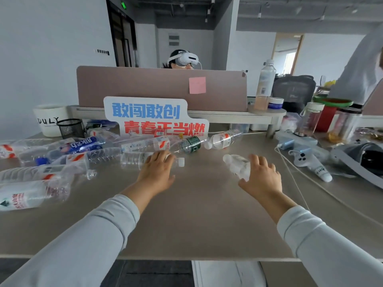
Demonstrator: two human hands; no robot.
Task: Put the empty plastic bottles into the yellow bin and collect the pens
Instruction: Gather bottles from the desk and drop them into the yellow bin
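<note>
Nearest the desk edge [186,256], bare tabletop lies open at 12 o'clock. At 11, the left hand [156,172] lays relaxed fingers on a clear bottle [132,160]. At 1, the right hand [262,177] is spread beside a crumpled bottle [235,164], contact unclear. Other bottles [62,154] crowd 9 to 10 o'clock. Farther off, a white cup [50,121] reads "DULY" and a sign [145,111] reads "敢闯敢创".
</note>
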